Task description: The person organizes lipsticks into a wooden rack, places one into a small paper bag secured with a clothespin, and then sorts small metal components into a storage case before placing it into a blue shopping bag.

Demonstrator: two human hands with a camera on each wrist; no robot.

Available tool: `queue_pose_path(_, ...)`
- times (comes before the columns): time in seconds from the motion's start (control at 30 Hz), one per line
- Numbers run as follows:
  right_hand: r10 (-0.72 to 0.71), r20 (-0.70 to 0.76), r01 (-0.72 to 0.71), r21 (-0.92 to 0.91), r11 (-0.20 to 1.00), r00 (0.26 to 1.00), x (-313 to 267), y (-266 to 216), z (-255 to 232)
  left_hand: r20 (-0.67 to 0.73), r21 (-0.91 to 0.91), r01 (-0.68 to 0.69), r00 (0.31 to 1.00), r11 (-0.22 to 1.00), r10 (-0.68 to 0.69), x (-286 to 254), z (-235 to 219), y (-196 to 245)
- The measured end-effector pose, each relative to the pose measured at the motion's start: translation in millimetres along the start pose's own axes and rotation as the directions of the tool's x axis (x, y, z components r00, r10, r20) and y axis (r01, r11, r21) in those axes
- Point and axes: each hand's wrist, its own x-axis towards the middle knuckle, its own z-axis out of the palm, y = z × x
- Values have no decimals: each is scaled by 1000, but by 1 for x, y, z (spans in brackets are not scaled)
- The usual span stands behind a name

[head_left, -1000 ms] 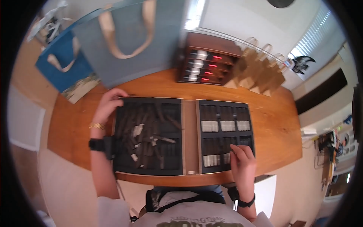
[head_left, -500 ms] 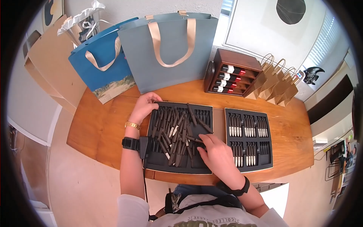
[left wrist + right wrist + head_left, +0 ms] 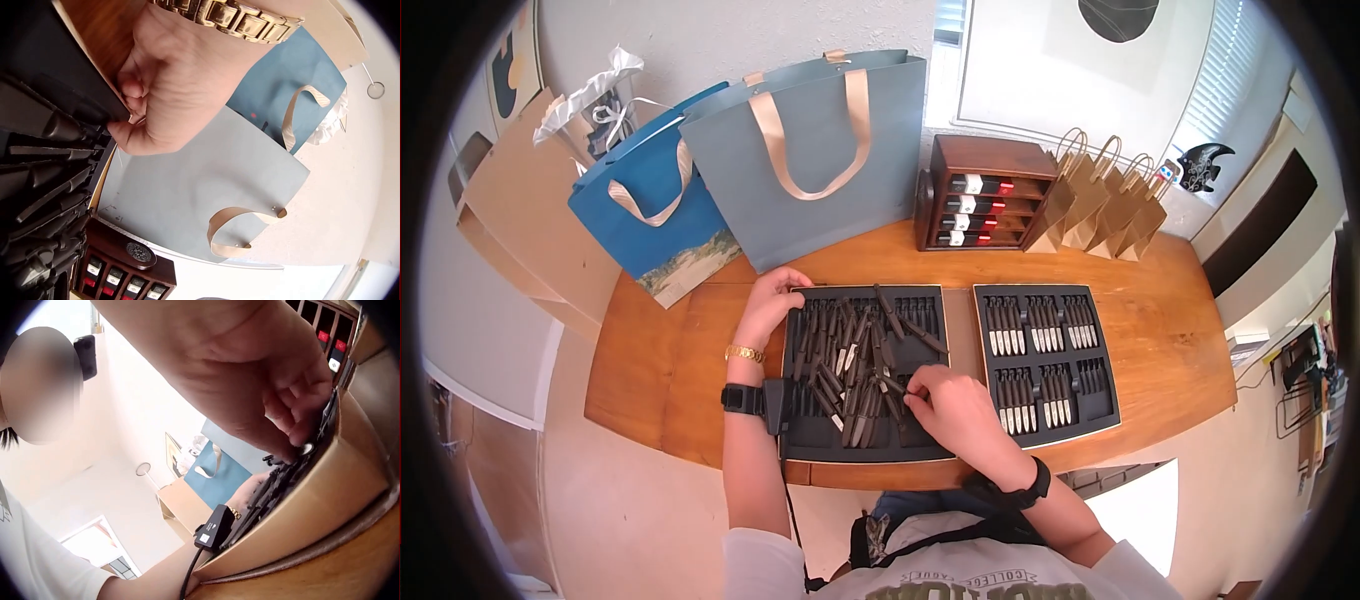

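On the table lies the left tray (image 3: 820, 447), black with a pale rim and heaped with loose dark pen-like sticks (image 3: 840, 335), some with silvery ends. At its far left corner my left hand (image 3: 770, 305) grips the rim, thumb on top and fingers curled at the outer side in the left wrist view. Over the tray's right side, my right hand (image 3: 955, 408) pinches a dark pen-like stick (image 3: 893, 384) at the pile's edge; my fingertips hide part of it. To the right, the right tray (image 3: 1055, 362) holds similar sticks in neat rows, silvery ends toward me.
A grey paper bag (image 3: 810, 215) and a blue paper bag (image 3: 650, 215) stand behind the left tray. A wooden rack (image 3: 995, 160) with small black, white and red boxes stands at the back, beside brown paper bags (image 3: 1090, 215). A brown strip (image 3: 965, 340) lies between the trays.
My right hand has moved left from the right tray to the pile in the left tray and has taken hold of a stick. My left hand stays at the far left corner.
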Motion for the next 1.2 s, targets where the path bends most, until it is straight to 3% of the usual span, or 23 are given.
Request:
queue_pose_path(0.07,11,37,-13,59,998,999,-6,0,-18,6,5,-15,1000,1000,15,2,0,-1)
queue_pose_path(0.1,81,190,-129,255,958,978,-10,-1,-30,6,-22,13,1000,1000,-12,1,0,0)
queue_pose_path(0.17,125,422,-366,559,744,898,-21,7,-44,12,-37,38,999,999,-38,1,-1,0)
queue_pose_path(0.2,132,422,-372,559,741,897,-25,12,-50,18,-39,42,999,998,-42,1,-1,-1)
queue_pose_path(0.27,133,527,-522,713,467,839,-34,17,-62,7,-18,37,999,999,-36,2,-1,-1)
queue_pose_path(0.47,241,407,-471,800,371,881,-54,32,-80,25,15,33,999,999,-33,-2,-4,1)
queue_pose_path(0.53,322,34,-249,710,659,946,-65,48,-77,23,35,33,999,999,-34,-2,-4,2)
queue_pose_path(0.57,332,-146,-215,515,830,932,-68,51,-84,19,31,30,999,999,-31,-2,-5,0)
queue_pose_path(0.6,346,-146,-232,502,833,927,-73,58,-87,12,24,31,999,999,-31,-2,-7,-3)
queue_pose_path(0.63,310,-347,-238,236,942,885,-80,67,-89,18,20,38,999,999,-39,-1,-8,-4)
queue_pose_path(0.67,207,-516,-271,-50,961,831,-87,73,-90,30,-27,41,999,999,-40,-2,-6,-3)
queue_pose_path(0.73,218,-553,-330,-109,938,804,-98,82,-92,27,-6,64,998,998,-64,-4,-5,4)
queue_pose_path(0.8,141,-579,-298,-186,936,803,-108,97,-89,7,6,98,995,995,-99,-6,-3,8)
queue_pose_path(0.83,18,-582,-221,-280,934,813,-111,106,-87,30,3,110,993,994,-110,-6,-4,9)
queue_pose_path(0.87,28,-577,-231,-282,931,816,-113,108,-87,37,0,121,992,993,-121,-7,-3,10)
queue_pose_path(0.93,-125,-576,-125,-375,918,808,-114,111,-86,-8,21,129,992,991,-129,-7,-1,12)
queue_pose_path(1.2,-211,-620,-60,-386,921,756,-114,126,-85,-2,16,105,994,994,-105,-6,-6,4)
